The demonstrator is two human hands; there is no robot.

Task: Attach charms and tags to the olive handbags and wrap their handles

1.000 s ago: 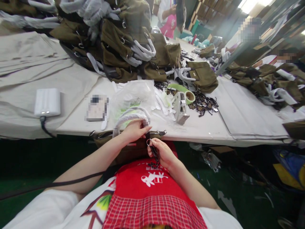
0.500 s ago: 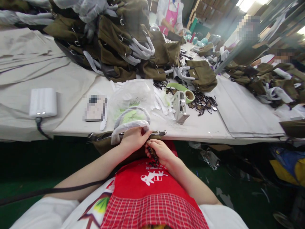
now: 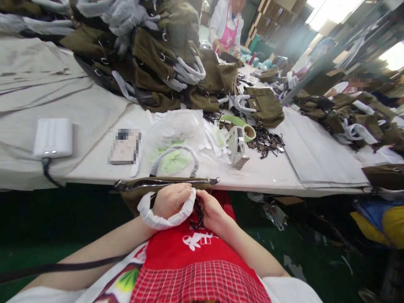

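Observation:
An olive handbag (image 3: 132, 194) with an open-looking metal zipper lies at the table's front edge, against my body. My left hand (image 3: 172, 201) passes through its near, white-wrapped handle (image 3: 167, 222), fingers closed near the handle's right end. Close beside it, my right hand (image 3: 212, 210) pinches a dark, gold-flecked charm strand (image 3: 197, 214) that dangles over my red apron. The exact contact between fingertips is hidden. The bag's far handle (image 3: 176, 148) stands up in a clear-wrapped arch.
Beyond the bag are a plastic bag of green and white pieces (image 3: 176, 126), a tape dispenser (image 3: 238, 147), a green tape roll (image 3: 249, 133) and a pile of dark strands (image 3: 268, 141). Olive bags (image 3: 154, 63) are heaped behind. A white power bank (image 3: 53, 136) lies left. A co-worker (image 3: 227, 29) stands opposite.
The near handle has swung down toward me around my left hand. Both hands have come closer together, and the charm strand hangs between them.

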